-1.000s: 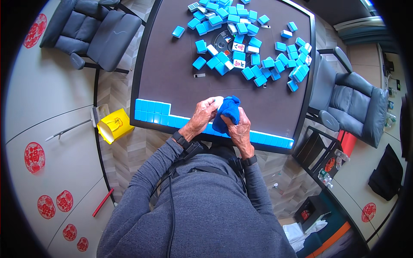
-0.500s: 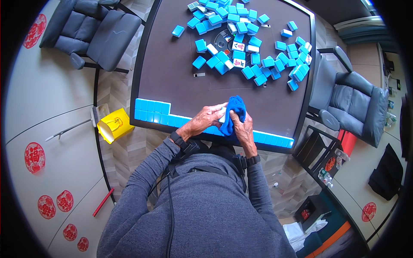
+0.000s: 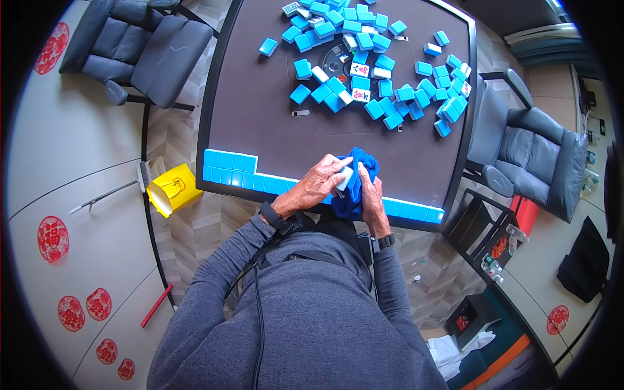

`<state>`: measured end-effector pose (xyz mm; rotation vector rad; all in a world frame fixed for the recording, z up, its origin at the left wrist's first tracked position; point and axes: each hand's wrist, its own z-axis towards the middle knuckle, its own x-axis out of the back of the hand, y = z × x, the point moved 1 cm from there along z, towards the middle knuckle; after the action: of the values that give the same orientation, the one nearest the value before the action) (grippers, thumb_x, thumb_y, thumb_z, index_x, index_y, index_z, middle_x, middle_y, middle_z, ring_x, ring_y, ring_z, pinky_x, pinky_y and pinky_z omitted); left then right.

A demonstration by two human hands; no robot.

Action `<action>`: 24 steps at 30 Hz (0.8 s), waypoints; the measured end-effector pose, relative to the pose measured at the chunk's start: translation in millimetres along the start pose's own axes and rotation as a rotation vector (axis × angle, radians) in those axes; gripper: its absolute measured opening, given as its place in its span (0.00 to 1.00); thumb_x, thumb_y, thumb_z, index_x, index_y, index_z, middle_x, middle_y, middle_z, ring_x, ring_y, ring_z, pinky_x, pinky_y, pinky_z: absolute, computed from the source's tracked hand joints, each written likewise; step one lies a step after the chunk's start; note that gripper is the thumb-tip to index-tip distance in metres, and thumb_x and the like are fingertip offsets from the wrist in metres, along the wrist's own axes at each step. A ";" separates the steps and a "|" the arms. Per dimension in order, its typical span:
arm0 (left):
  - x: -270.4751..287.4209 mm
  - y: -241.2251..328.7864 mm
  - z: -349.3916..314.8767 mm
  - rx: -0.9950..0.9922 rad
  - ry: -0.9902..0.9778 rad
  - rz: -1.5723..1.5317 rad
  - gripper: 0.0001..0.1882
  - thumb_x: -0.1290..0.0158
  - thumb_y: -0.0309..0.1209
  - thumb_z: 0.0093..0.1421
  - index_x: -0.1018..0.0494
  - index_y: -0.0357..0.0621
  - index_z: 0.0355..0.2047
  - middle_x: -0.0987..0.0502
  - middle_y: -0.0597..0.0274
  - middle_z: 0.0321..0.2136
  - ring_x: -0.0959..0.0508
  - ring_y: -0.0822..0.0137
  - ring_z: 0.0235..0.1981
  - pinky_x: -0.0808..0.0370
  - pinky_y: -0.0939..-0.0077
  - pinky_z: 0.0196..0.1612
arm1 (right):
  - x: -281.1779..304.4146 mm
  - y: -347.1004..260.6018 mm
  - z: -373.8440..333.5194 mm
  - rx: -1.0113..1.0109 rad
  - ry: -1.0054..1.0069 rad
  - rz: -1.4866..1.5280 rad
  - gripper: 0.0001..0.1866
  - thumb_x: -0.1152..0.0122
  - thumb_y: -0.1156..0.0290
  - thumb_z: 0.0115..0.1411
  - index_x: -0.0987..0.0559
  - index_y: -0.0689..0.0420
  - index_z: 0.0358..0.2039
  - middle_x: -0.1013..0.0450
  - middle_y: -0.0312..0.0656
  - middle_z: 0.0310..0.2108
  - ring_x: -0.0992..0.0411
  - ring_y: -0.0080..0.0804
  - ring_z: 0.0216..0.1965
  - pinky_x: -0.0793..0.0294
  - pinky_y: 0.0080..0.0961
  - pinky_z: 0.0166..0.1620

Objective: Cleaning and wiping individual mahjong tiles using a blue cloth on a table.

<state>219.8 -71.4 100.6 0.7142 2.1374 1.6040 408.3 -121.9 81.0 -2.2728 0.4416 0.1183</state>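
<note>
Close to the table's near edge, my left hand (image 3: 316, 184) is closed on a mahjong tile (image 3: 344, 179), which shows pale between the fingers. My right hand (image 3: 373, 200) grips a bunched blue cloth (image 3: 355, 197) and presses it around the tile's right side. Much of the tile is hidden by fingers and cloth. Below both hands, a long line of blue-backed tiles (image 3: 263, 182) runs along the near edge, with a shorter second row (image 3: 231, 160) at its left end. My hands cover the line's middle.
Many loose tiles (image 3: 390, 107) lie scattered over the far half of the dark table (image 3: 260, 123), around a round black centre panel (image 3: 336, 60). Grey armchairs stand left (image 3: 156, 58) and right (image 3: 533, 143). A yellow bag (image 3: 174, 188) sits beside the table's left corner.
My left fingers have shifted over the tile, which now shows a different side. The cloth has been re-bunched slightly to the right, and my right fingers have moved on it.
</note>
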 end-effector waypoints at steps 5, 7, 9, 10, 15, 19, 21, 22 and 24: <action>0.9 13.3 2.2 0.084 0.026 -0.045 0.26 0.50 0.34 0.80 0.33 0.39 0.74 0.32 0.58 0.46 0.16 0.66 0.41 0.10 0.72 0.42 | 7.2 9.4 6.8 -0.034 0.016 0.001 0.26 0.40 0.47 0.76 0.20 0.60 0.56 0.19 0.38 0.47 0.21 0.24 0.45 0.19 0.25 0.50; 0.3 15.8 1.9 0.097 0.036 -0.014 0.24 0.50 0.34 0.80 0.31 0.37 0.72 0.32 0.59 0.45 0.15 0.65 0.37 0.10 0.72 0.41 | 4.1 8.9 6.2 -0.038 0.016 -0.014 0.26 0.40 0.47 0.76 0.20 0.60 0.56 0.19 0.38 0.47 0.21 0.24 0.46 0.19 0.26 0.51; -0.7 13.7 2.3 0.083 0.035 -0.006 0.24 0.48 0.32 0.79 0.31 0.37 0.71 0.32 0.60 0.45 0.15 0.66 0.37 0.10 0.72 0.40 | 0.9 6.3 2.6 -0.033 0.011 -0.008 0.26 0.40 0.47 0.76 0.19 0.60 0.56 0.19 0.38 0.47 0.21 0.24 0.46 0.19 0.26 0.51; -1.0 12.5 2.2 0.070 0.035 0.002 0.24 0.47 0.31 0.78 0.30 0.37 0.70 0.32 0.60 0.44 0.15 0.67 0.36 0.10 0.72 0.39 | -0.7 4.0 0.5 -0.029 0.006 -0.002 0.26 0.40 0.47 0.76 0.19 0.60 0.56 0.19 0.39 0.47 0.21 0.24 0.46 0.19 0.26 0.51; 2.8 0.3 0.9 0.052 0.049 -0.027 0.20 0.41 0.28 0.74 0.25 0.34 0.63 0.32 0.61 0.44 0.15 0.68 0.38 0.12 0.72 0.37 | -1.4 0.4 -4.4 -0.034 -0.027 -0.019 0.26 0.40 0.47 0.76 0.18 0.60 0.55 0.19 0.37 0.47 0.22 0.23 0.46 0.19 0.26 0.50; 10.1 -1.7 -0.5 0.036 0.133 0.040 0.15 0.37 0.29 0.72 0.22 0.35 0.55 0.30 0.60 0.44 0.16 0.67 0.40 0.13 0.72 0.36 | -10.0 -5.5 -10.7 -0.054 -0.031 -0.027 0.24 0.38 0.49 0.76 0.17 0.60 0.54 0.19 0.36 0.47 0.22 0.22 0.45 0.20 0.25 0.50; 22.5 4.9 2.7 -0.054 0.247 0.322 0.18 0.33 0.34 0.67 0.22 0.39 0.52 0.26 0.56 0.42 0.17 0.64 0.37 0.17 0.67 0.37 | -12.2 -7.7 -13.7 -0.031 -0.053 -0.097 0.25 0.37 0.49 0.75 0.17 0.60 0.54 0.19 0.35 0.42 0.22 0.21 0.40 0.20 0.24 0.44; 29.5 1.9 4.8 -0.062 0.282 0.375 0.18 0.33 0.34 0.66 0.22 0.39 0.51 0.25 0.54 0.41 0.17 0.61 0.36 0.18 0.64 0.38 | -10.9 -7.2 -14.2 -0.044 -0.072 -0.130 0.25 0.36 0.48 0.74 0.17 0.59 0.53 0.19 0.34 0.40 0.22 0.21 0.39 0.20 0.23 0.43; 46.5 -13.1 9.1 -0.121 0.342 0.510 0.17 0.32 0.34 0.65 0.23 0.39 0.49 0.24 0.50 0.41 0.18 0.54 0.37 0.20 0.60 0.40 | -9.2 -1.6 -14.1 -0.081 -0.069 -0.166 0.25 0.36 0.45 0.73 0.17 0.58 0.49 0.20 0.34 0.37 0.22 0.21 0.36 0.21 0.22 0.42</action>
<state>185.5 -39.4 85.7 1.0743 2.1699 2.2379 399.4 -128.8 93.8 -2.3660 0.2144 0.1322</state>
